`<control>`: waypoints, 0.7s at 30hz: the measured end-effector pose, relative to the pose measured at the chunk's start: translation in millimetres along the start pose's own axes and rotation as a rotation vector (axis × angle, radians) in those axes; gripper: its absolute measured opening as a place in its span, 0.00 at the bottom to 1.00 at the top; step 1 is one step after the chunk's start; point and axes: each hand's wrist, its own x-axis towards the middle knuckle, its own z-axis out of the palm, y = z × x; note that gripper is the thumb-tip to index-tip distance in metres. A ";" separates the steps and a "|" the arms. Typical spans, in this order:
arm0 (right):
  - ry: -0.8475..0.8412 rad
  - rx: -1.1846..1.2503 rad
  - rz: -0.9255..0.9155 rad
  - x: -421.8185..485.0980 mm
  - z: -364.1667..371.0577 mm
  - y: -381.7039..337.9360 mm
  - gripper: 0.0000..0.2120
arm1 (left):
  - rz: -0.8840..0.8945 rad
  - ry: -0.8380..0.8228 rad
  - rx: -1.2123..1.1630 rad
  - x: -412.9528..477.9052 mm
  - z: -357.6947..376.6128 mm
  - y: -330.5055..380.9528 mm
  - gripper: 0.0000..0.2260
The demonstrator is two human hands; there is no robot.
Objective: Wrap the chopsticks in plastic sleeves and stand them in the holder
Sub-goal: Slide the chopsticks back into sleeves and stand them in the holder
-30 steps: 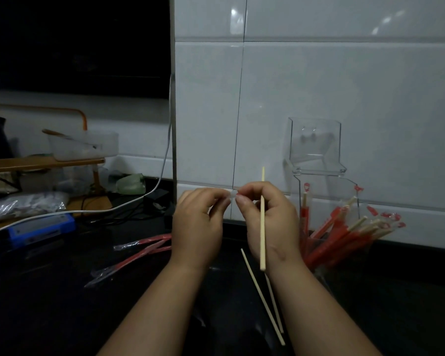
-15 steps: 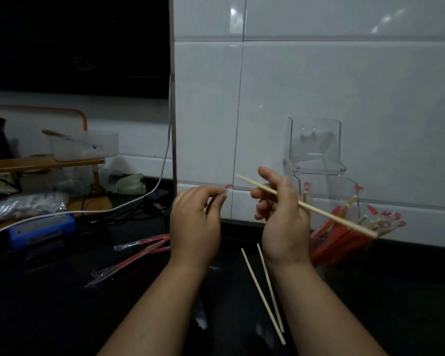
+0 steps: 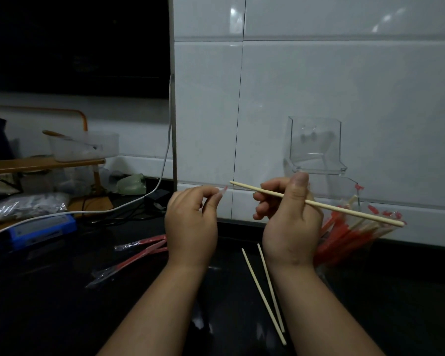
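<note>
My right hand (image 3: 290,217) grips a bare wooden chopstick (image 3: 344,208) that slants from upper left to lower right, its tip pointing toward my left hand. My left hand (image 3: 190,222) pinches the open end of a clear plastic sleeve (image 3: 222,191) with a red mark, a short gap from the chopstick's tip. Two bare chopsticks (image 3: 265,291) lie on the black counter between my forearms. Behind my right hand stands the clear holder (image 3: 316,147), with several red-sleeved chopsticks (image 3: 344,235) leaning in it.
Loose red-printed sleeves (image 3: 134,255) lie on the counter (image 3: 49,304) to the left. Farther left are a blue device (image 3: 36,227), a white cable (image 3: 139,199), a plastic bag (image 3: 23,205) and a wooden rack holding a clear tub (image 3: 85,147). A white tiled wall (image 3: 319,73) rises behind.
My right hand has swung its chopstick from upright to slanted, tip toward the sleeve, and has come away from my left hand. My left hand stays nearly still.
</note>
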 end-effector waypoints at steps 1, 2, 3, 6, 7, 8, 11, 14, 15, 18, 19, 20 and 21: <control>-0.005 -0.005 0.002 -0.1 0.2 0.7 0.25 | -0.009 0.007 -0.011 0.4 0.5 0.9 0.04; -0.010 -0.013 0.003 -0.5 0.5 1.0 0.26 | -0.011 0.014 -0.020 0.5 0.7 1.3 0.04; -0.015 -0.022 0.001 -0.8 0.6 1.4 0.26 | -0.005 0.018 -0.020 0.5 1.0 1.8 0.04; -0.019 -0.036 -0.006 -1.7 0.1 1.9 0.25 | 0.015 0.011 -0.004 -0.4 0.9 1.3 0.03; -0.013 -0.039 -0.009 -1.7 -0.2 2.0 0.25 | 0.014 0.008 -0.003 -0.3 0.8 0.8 0.03; -0.005 -0.041 -0.010 -1.5 -0.4 2.1 0.25 | 0.010 0.008 -0.001 -0.1 0.7 0.3 0.03; 0.014 -0.046 -0.013 -1.0 -0.3 2.4 0.25 | 0.004 0.013 0.013 0.6 0.2 0.4 0.04; 0.011 -0.044 -0.009 -1.3 -0.3 2.4 0.25 | 0.010 0.004 0.018 0.3 -0.4 1.9 0.03; 0.010 -0.040 -0.007 -1.5 -0.4 2.3 0.25 | 0.010 0.000 0.018 0.2 -0.6 2.3 0.03; 0.003 -0.035 -0.005 -1.7 -0.2 2.0 0.26 | 0.016 -0.015 0.018 0.2 -1.4 3.5 0.03; 0.002 -0.033 -0.003 -1.6 0.1 1.8 0.26 | 0.018 -0.014 0.017 0.2 -1.8 3.9 0.03; 0.004 -0.033 -0.003 -1.6 0.3 1.8 0.26 | 0.019 -0.011 0.018 0.1 -1.9 4.4 0.03; 0.008 -0.036 -0.004 -1.5 0.5 1.8 0.26 | 0.019 -0.009 0.018 0.2 -1.9 4.7 0.03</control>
